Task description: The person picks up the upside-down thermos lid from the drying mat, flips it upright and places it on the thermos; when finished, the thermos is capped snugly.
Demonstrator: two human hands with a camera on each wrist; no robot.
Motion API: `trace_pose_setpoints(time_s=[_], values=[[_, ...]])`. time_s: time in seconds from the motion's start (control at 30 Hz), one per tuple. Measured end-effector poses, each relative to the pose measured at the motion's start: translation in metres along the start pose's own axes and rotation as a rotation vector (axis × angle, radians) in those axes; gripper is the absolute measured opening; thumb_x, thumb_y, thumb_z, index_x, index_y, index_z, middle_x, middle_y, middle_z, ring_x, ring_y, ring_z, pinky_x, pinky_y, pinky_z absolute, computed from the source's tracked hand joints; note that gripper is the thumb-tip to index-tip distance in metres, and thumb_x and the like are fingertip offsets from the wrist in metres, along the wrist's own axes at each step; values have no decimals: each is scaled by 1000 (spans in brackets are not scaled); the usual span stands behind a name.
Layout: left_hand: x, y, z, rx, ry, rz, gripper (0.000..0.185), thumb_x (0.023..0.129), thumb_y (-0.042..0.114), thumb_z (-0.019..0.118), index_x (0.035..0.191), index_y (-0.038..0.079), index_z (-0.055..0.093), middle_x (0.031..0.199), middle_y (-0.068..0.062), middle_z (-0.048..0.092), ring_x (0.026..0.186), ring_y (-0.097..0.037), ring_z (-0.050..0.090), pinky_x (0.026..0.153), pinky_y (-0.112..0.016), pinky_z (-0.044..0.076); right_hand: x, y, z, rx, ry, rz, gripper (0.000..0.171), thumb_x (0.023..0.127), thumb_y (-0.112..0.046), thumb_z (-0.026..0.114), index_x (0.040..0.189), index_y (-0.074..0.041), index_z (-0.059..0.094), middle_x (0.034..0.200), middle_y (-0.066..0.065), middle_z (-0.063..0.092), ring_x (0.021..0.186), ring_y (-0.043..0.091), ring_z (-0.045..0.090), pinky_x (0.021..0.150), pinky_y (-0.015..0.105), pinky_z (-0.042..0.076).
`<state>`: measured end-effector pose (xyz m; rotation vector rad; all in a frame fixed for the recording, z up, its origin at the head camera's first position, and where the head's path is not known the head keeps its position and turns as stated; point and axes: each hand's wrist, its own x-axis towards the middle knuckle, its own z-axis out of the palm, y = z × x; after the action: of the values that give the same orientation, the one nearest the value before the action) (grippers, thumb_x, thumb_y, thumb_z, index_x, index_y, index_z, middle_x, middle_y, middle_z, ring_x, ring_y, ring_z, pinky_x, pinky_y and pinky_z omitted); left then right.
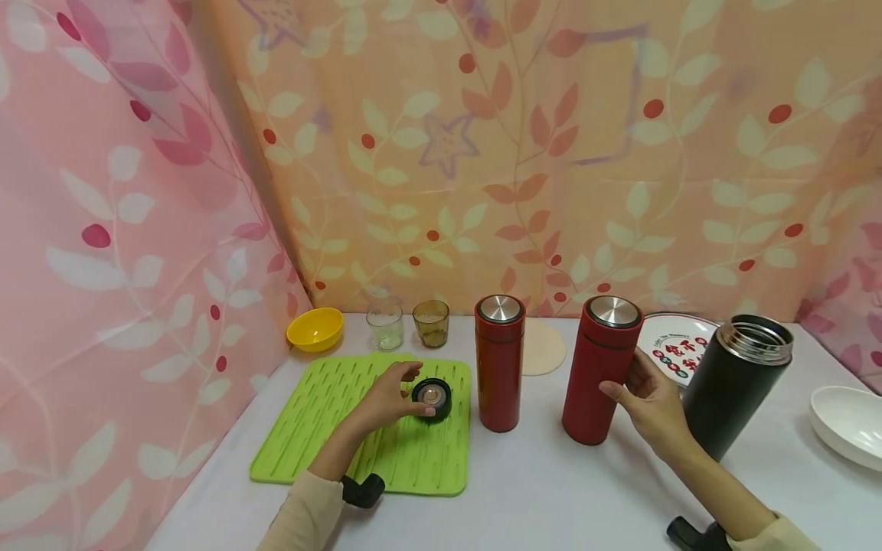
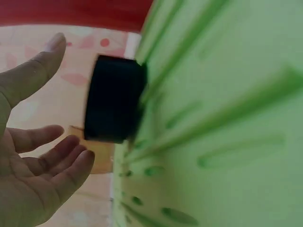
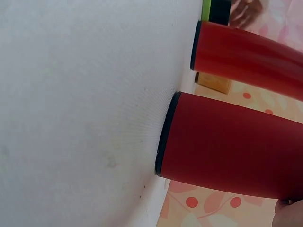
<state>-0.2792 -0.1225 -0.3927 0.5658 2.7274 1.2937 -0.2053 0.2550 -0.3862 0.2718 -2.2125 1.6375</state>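
Observation:
A black round thermos lid [image 1: 432, 399] lies on a green drying mat [image 1: 310, 444], its ringed inner side facing up. My left hand [image 1: 389, 396] is beside it with fingers and thumb spread; the left wrist view shows a gap between the fingertips and the lid [image 2: 116, 99]. My right hand [image 1: 654, 409] grips a red thermos [image 1: 598, 383] with a silver-topped lid, thumb across its front right side and fingers partly hidden behind. In the right wrist view this thermos [image 3: 227, 146] has its base at the white table.
A second red thermos [image 1: 501, 375] stands between the hands. An uncapped black thermos [image 1: 733, 394] is right of my right hand. A yellow bowl [image 1: 315, 330], two glasses [image 1: 432, 325], a beige disc [image 1: 544, 348], a printed plate [image 1: 675, 344] and a white bowl [image 1: 850, 428] lie around.

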Motion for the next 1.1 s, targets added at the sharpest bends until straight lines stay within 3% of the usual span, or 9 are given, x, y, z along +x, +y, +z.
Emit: trace_pose_setpoints(time_s=[0.2,0.43,0.53,0.73,0.8,0.9,1.0,1.1], values=[[2,-15,4,-14,-40,11,72,72,21,79,131,0,45,121,-18,54,111,-33,53,87,-42,50,1,1,1,-16,8,-6,68,87,-11,61,146,-13,25,123,-26,47,106,-15,48,83,3,42],[3,-22,8,-28,-39,7,62,71,20,80,123,1,53,120,-15,57,107,-32,55,85,-43,50,-1,1,1,-21,-4,-15,72,86,-9,62,146,-9,23,124,-26,46,107,-16,46,84,2,40],[4,-24,8,-32,-42,20,61,70,18,80,123,1,53,119,-15,57,105,-31,55,84,-43,49,-1,0,2,-35,0,-15,73,86,-10,63,146,-10,22,129,-18,48,107,-17,45,84,2,40],[4,-24,8,-49,-19,49,61,69,18,81,123,4,55,117,-13,59,103,-29,57,83,-40,50,-3,0,-2,-94,14,-4,72,87,-15,63,147,-11,22,141,15,42,111,-18,43,85,3,40],[4,-21,7,-72,-1,54,61,68,17,81,122,4,55,117,-13,59,104,-29,57,83,-40,51,-6,-1,-4,-112,22,-5,72,87,-15,62,147,-12,22,143,16,39,113,-18,42,84,3,41],[3,-15,5,-137,24,62,62,68,18,81,122,6,55,117,-12,59,106,-28,58,85,-38,52,-10,-3,-7,-118,52,-52,71,86,-10,63,146,-15,25,145,7,38,116,-17,40,84,3,41],[2,-3,0,-220,72,89,64,67,17,82,124,8,54,121,-12,59,110,-28,57,90,-37,50,-12,-9,-10,-25,87,-157,71,83,2,62,144,-12,29,145,-1,39,122,-11,41,88,5,40],[-2,15,-7,-320,155,137,66,68,13,80,127,7,51,125,-13,55,114,-28,54,93,-37,48,-13,-19,-14,168,114,-287,71,78,18,58,141,-1,32,143,4,41,127,1,43,94,11,38]])
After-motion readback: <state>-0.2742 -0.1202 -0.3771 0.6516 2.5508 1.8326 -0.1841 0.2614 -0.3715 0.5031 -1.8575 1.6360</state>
